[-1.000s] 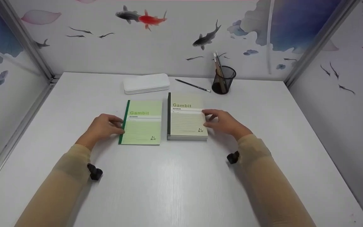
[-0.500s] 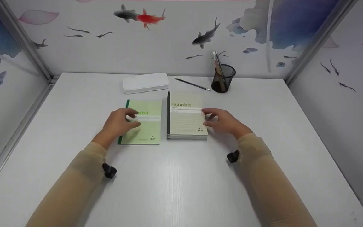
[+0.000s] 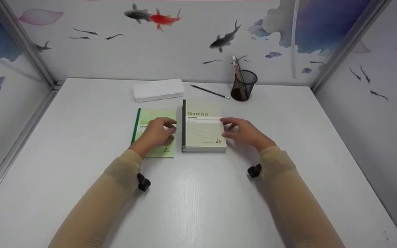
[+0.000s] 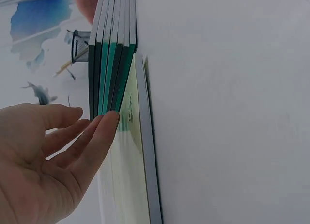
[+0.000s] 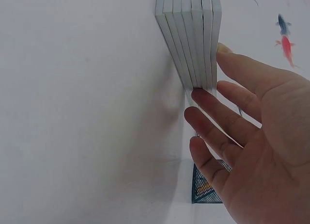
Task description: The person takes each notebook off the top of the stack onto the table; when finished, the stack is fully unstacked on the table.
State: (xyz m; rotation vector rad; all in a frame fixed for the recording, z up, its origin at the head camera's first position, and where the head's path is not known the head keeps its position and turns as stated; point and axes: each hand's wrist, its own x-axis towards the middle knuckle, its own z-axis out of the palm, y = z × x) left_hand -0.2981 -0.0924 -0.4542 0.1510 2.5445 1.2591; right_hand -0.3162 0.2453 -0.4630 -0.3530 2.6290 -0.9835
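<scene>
Presently, left to right:
Left hand (image 3: 155, 132): fingers relaxed and straight, resting on the single thin light-green paper notebook (image 3: 142, 117), gripping nothing.
Stack: pile of pale-green paper notebooks (image 3: 203, 129), just beside it at 3 o'clock.
Right hand (image 3: 245, 132): fingers extended against the stack's 3 o'clock edge.
Progress: single notebook not yet on the stack, apparently.
Bench: white bench (image 3: 198, 199).

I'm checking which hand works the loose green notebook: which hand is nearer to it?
Left. The left hand rests on top of the single green notebook; the right hand is at the far edge of the notebook stack beside it.
</scene>
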